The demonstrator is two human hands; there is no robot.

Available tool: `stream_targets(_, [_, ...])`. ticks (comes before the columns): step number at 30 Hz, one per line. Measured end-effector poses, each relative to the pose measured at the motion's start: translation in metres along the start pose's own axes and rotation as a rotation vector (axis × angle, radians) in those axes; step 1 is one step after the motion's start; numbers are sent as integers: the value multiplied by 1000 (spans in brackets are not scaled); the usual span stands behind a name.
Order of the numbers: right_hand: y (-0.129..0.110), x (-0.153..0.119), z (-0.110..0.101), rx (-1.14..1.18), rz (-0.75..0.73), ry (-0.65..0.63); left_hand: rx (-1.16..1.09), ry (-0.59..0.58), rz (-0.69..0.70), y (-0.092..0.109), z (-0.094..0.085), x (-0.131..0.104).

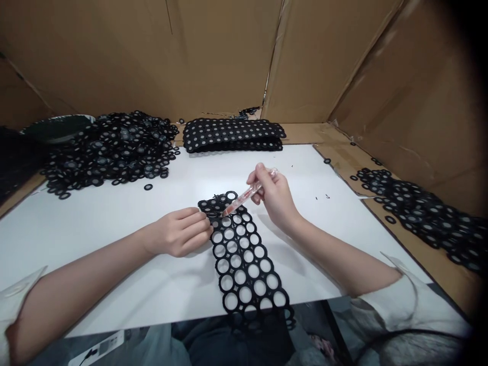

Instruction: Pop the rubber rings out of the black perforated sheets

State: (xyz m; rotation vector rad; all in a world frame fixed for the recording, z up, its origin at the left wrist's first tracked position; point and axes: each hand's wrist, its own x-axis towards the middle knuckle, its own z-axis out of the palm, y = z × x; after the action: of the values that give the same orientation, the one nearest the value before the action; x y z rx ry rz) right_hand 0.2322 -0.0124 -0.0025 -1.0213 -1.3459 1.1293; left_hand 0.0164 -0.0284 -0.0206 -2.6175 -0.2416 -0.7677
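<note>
A strip of black rings joined in rows (247,275) lies on the white tabletop and hangs over its front edge. My left hand (182,233) is closed, pinching the strip's left edge near the far end; its fingertips are partly hidden. In my right hand (275,195) is a slim pen-shaped tool (244,197), reddish-orange and wrapped in clear plastic. Its tip points down and left onto the strip, close to my left fingertips. I cannot tell whether the tip touches a ring. The far end of the strip looks bunched, with greyish discs in its rings.
A heap of loose black rings (110,150) sits at the back left beside a dark green dish (57,127). Behind the strip lies a folded dotted black sheet (233,133). More black pieces (427,211) are piled along the right edge. Cardboard walls (213,56) enclose the table.
</note>
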Motion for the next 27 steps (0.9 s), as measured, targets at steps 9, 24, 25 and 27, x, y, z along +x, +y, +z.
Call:
stream_targets(9, [2,-15,13,-11,138,-258,0,59,87,-7,0,-3])
stream_targets(24, [18,-22,22,-35,250,-223,-87,45,-15,-5,7,3])
stream_targets(25, [18,-23,23,-40,253,-204,-89,52,-17,-5,8,3])
stream_targets(27, [18,-24,26,-66,252,-179,-108,65,-86,-5,10,3])
